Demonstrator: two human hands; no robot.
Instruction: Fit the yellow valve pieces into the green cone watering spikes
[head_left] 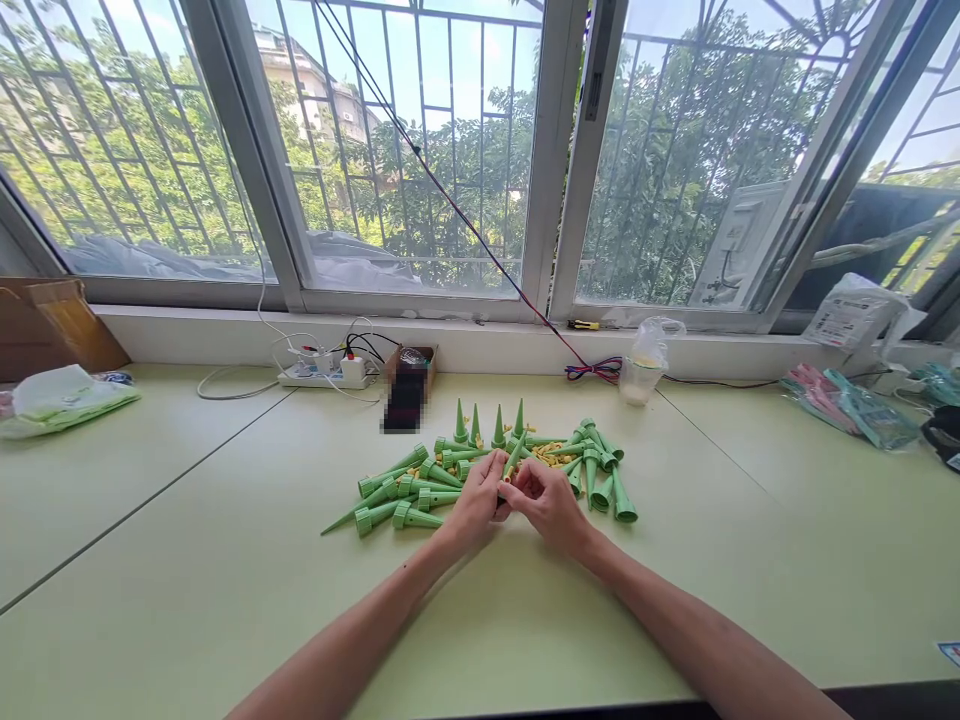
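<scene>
My left hand (478,492) is closed around a green plastic watering spike (516,453), whose tapered tip points up and away. A small orange-yellow valve piece (508,477) shows at the spike's near side. Against it, my right hand (549,502) is closed in a pinch; whether the fingertips grip the valve or the spike is partly hidden. Left of the hands lie several green spikes (431,497) with ribbed caps. Beyond the hands, several more spikes (499,427) stand upright on their caps. Loose yellow valve pieces (551,455) are heaped behind my right hand, beside more green spikes (600,465).
On the pale green table (225,560), a power strip (322,374) with cables and a small cardboard box (420,362) sit along the window ledge. A plastic cup (640,380) holds a bag. Packaged items (855,405) lie at right, a plastic bag (67,400) at left.
</scene>
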